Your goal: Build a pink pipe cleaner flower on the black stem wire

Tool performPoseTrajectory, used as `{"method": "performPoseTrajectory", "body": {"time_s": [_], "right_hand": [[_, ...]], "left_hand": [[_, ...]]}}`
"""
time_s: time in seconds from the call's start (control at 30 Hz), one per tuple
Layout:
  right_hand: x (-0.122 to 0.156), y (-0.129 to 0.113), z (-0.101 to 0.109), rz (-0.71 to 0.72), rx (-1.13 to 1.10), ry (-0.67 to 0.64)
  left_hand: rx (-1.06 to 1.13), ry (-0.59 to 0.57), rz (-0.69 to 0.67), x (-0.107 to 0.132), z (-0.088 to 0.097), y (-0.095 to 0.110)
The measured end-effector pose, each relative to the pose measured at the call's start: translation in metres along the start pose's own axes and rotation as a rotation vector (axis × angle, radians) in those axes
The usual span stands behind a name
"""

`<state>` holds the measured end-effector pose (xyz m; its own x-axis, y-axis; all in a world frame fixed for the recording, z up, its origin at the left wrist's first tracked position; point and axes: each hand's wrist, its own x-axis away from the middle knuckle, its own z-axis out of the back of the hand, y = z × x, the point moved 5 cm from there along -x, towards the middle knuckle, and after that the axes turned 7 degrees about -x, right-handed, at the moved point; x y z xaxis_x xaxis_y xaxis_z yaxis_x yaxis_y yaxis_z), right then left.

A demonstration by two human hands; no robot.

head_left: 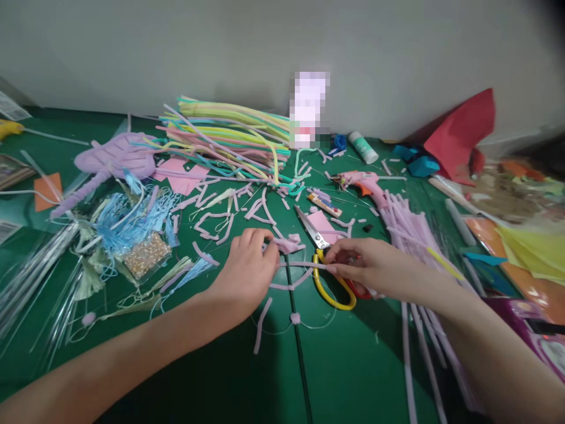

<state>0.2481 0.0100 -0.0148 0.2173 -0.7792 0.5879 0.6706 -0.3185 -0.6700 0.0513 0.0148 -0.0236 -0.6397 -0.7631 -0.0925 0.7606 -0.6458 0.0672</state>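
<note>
A short lavender pipe cleaner [304, 264] stretches between my hands, low over the green table. My left hand [249, 268] is closed at its left end, its grip partly hidden behind the knuckles. Thumb and fingers of my right hand [359, 262] pinch the right end. Scissors [318, 238] with yellow and red handles lie partly under my right hand, blades apart. Just beyond my left fingertips is a bunched lavender piece [289, 242]. Nearer me are a bent lavender strip [289, 287], a loose strip [263, 324] and a small lavender ball [295, 318] on a thin wire ring.
Colourful pipe cleaners [233, 126] lie in a bundle at the back. A pink glue gun [364, 182] rests right of centre, near a lavender bundle [412, 227]. On the left are blue tassels [136, 215], a bag of gold beads [147, 256] and a lavender leaf-shaped piece [119, 156].
</note>
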Motion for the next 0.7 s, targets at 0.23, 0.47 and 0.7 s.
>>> {"method": "performPoseTrajectory", "body": {"time_s": [0.23,0.47,0.7], "right_hand": [[0.007,-0.004,-0.003,0.023,0.038,0.01],[0.007,-0.022,-0.001,0.138,0.169,0.048],[-0.006,-0.038,0.008,0.265,0.307,0.229]], "left_hand": [[-0.256,0.394,-0.087,0.011,0.005,0.004],[0.218,0.123,-0.141,0.006,0.006,-0.012],[0.709,-0.088,0.173,0.001,0.006,-0.027]]}}
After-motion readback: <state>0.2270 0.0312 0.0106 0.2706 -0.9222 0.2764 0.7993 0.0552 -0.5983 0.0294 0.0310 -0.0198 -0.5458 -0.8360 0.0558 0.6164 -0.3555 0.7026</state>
